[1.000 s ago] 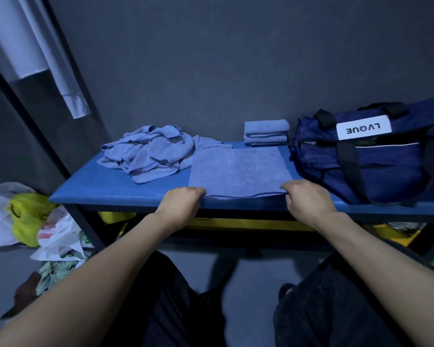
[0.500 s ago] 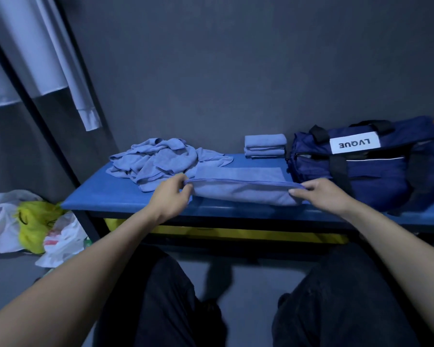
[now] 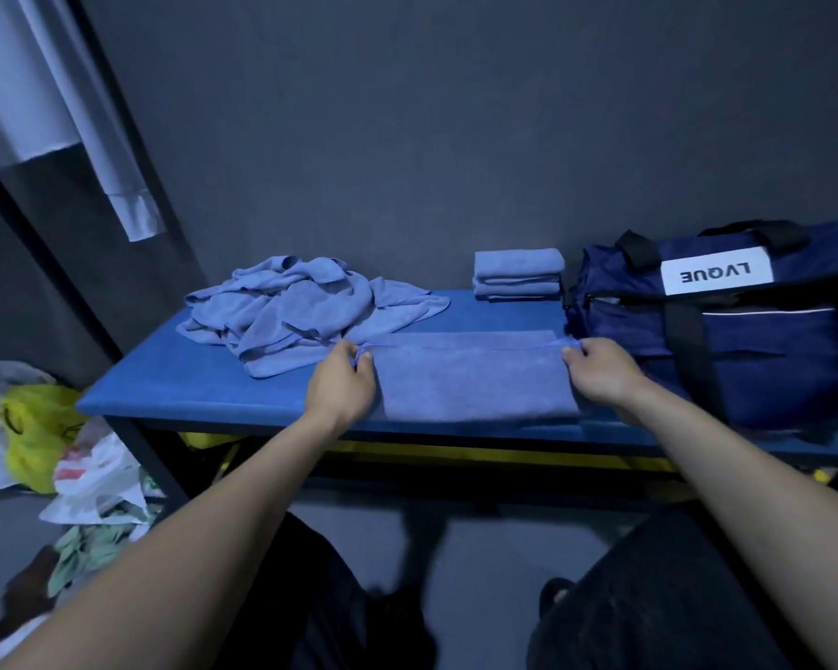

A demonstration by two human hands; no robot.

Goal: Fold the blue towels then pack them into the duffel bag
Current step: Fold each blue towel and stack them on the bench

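A flat blue cloth towel lies folded in half on the blue padded bench top, between a heap of crumpled blue towels and a dark navy fabric duffel bag. The left hand pinches the folded edge at its left corner, and the right hand pinches the right corner. A small stack of folded blue towels sits behind, just beside the bag.
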